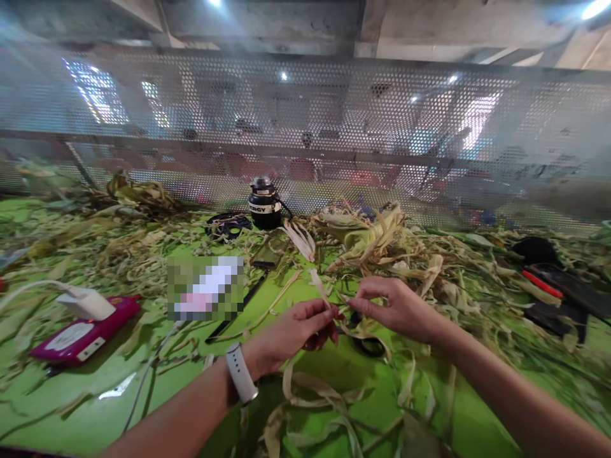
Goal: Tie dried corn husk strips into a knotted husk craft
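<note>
My left hand (305, 327), with a white watch band at the wrist, pinches a pale strip of dried corn husk (319, 286) that stands up from its fingertips. Close by on the right, my right hand (396, 306) has thumb and forefinger closed on a thin end of husk; whether it belongs to the same strip I cannot tell. Below the right fingers lie what look like black-handled scissors (372, 346), partly covered by husk. Long curled husk strips (317, 397) lie on the green table (267, 299) beneath both hands.
A magenta power strip (86, 337) with a white charger (86, 304) lies left; its cable runs to a blurred-out phone. A black jar (265, 207) stands by the perforated metal screen (305, 127). Husk heaps (372, 235) line the back. Dark items (558, 286) lie at right.
</note>
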`<state>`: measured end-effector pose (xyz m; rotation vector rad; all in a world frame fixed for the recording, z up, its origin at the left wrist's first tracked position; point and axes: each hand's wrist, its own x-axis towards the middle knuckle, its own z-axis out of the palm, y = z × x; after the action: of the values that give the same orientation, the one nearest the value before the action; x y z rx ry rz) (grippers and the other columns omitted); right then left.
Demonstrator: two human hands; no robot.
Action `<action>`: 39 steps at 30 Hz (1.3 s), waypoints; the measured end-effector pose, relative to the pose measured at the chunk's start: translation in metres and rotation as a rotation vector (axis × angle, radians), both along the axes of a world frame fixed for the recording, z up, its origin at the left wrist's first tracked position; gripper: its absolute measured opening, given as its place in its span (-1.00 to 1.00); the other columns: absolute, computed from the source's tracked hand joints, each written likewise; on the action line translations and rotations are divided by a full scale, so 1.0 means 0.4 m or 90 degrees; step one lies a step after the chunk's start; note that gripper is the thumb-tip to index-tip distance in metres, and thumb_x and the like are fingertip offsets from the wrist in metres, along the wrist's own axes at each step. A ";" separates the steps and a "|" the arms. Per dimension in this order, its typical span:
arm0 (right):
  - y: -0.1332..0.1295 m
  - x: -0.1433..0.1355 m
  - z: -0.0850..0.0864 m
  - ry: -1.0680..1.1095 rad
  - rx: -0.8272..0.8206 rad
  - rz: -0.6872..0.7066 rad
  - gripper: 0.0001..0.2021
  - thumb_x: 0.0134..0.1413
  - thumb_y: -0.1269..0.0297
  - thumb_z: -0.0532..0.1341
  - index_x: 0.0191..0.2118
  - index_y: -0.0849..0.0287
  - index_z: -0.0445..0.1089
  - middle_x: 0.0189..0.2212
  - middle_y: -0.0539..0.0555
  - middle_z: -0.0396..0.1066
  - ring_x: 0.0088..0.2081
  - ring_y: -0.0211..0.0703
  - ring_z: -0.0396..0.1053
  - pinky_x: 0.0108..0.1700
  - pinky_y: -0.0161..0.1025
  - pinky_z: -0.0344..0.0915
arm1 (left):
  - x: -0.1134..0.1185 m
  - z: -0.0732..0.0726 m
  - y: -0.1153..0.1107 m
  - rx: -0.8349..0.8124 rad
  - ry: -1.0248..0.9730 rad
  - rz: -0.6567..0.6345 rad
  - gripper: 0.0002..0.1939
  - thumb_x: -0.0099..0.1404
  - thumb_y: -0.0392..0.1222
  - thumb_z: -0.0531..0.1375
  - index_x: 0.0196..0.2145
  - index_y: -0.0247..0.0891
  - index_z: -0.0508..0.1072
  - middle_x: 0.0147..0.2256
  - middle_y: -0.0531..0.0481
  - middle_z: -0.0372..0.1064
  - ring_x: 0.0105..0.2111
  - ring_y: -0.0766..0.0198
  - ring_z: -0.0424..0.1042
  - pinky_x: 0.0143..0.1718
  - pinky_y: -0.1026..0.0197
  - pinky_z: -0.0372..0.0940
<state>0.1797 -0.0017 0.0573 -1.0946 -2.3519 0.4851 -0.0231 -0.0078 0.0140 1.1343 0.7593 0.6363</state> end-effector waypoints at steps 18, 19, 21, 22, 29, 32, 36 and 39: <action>-0.014 -0.019 -0.027 0.059 0.316 -0.166 -0.90 0.11 0.32 0.17 -0.26 0.17 0.40 -0.23 0.15 0.40 -0.15 -0.04 0.28 -0.07 -0.11 0.15 | 0.012 -0.008 -0.011 -0.086 -0.145 0.116 -0.73 0.08 -0.08 0.31 -0.30 -0.31 0.48 -0.29 -0.12 0.52 -0.26 0.16 0.48 -0.24 0.17 0.36; -0.027 -0.030 -0.028 0.062 0.327 -0.169 -0.91 0.11 0.32 0.17 -0.29 0.17 0.39 -0.27 0.15 0.40 -0.18 -0.04 0.28 -0.10 -0.11 0.16 | 0.016 -0.011 -0.011 -0.071 -0.169 0.156 -0.75 0.07 -0.10 0.31 -0.32 -0.30 0.49 -0.29 -0.09 0.52 -0.24 0.18 0.48 -0.17 0.16 0.34; -0.054 -0.057 -0.037 0.060 0.248 -0.124 -0.89 0.09 0.32 0.17 -0.42 0.17 0.37 -0.46 0.09 0.38 -0.34 -0.12 0.27 -0.25 -0.19 0.18 | 0.023 -0.014 -0.010 -0.039 -0.203 0.208 -0.79 0.09 -0.12 0.30 -0.33 -0.28 0.50 -0.27 -0.05 0.52 -0.21 0.21 0.46 -0.09 0.18 0.30; -0.066 -0.071 -0.044 0.049 0.150 -0.088 -0.87 0.07 0.33 0.17 -0.47 0.18 0.36 -0.51 0.04 0.34 -0.41 -0.18 0.26 -0.33 -0.25 0.18 | 0.026 -0.015 -0.011 -0.027 -0.209 0.219 -0.80 0.11 -0.12 0.29 -0.31 -0.27 0.51 -0.26 -0.04 0.52 -0.20 0.23 0.45 -0.07 0.21 0.28; -0.071 -0.134 -0.112 0.327 -0.378 0.018 -0.86 0.06 0.29 0.12 -0.40 0.26 0.32 -0.54 -0.05 0.26 -0.54 -0.38 0.17 -0.51 -0.42 0.16 | 0.045 -0.019 -0.026 -0.025 -0.186 0.236 -0.75 0.05 -0.06 0.32 -0.35 -0.27 0.53 -0.28 -0.04 0.52 -0.24 0.20 0.45 -0.14 0.22 0.29; -0.064 -0.131 -0.122 0.382 -0.492 -0.019 -0.85 -0.01 0.25 0.14 -0.46 0.23 0.27 -0.65 -0.12 0.18 -0.66 -0.43 0.10 -0.63 -0.45 0.08 | 0.047 -0.021 -0.026 -0.035 -0.186 0.259 -0.75 0.00 -0.10 0.35 -0.38 -0.31 0.53 -0.27 -0.08 0.52 -0.27 0.20 0.45 -0.17 0.21 0.30; -0.058 -0.114 -0.112 0.391 -0.524 -0.026 -0.84 -0.06 0.29 0.15 -0.55 0.20 0.20 -0.71 -0.15 0.17 -0.70 -0.45 0.08 -0.65 -0.47 0.08 | 0.043 -0.018 -0.018 -0.056 -0.212 0.266 -0.77 0.01 -0.13 0.35 -0.38 -0.31 0.53 -0.32 -0.05 0.52 -0.32 0.23 0.45 -0.21 0.23 0.31; -0.052 -0.102 -0.097 0.362 -0.527 -0.022 -0.84 -0.06 0.31 0.16 -0.56 0.20 0.21 -0.74 -0.16 0.17 -0.70 -0.45 0.08 -0.65 -0.47 0.05 | 0.038 -0.012 -0.011 -0.079 -0.208 0.302 -0.81 -0.04 -0.18 0.37 -0.45 -0.31 0.51 -0.37 -0.02 0.52 -0.33 0.28 0.45 -0.25 0.30 0.30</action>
<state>0.1390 -0.0226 0.0186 -1.1080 -1.6243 1.6061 -0.0079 -0.0123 0.0090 0.7109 0.7758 1.1267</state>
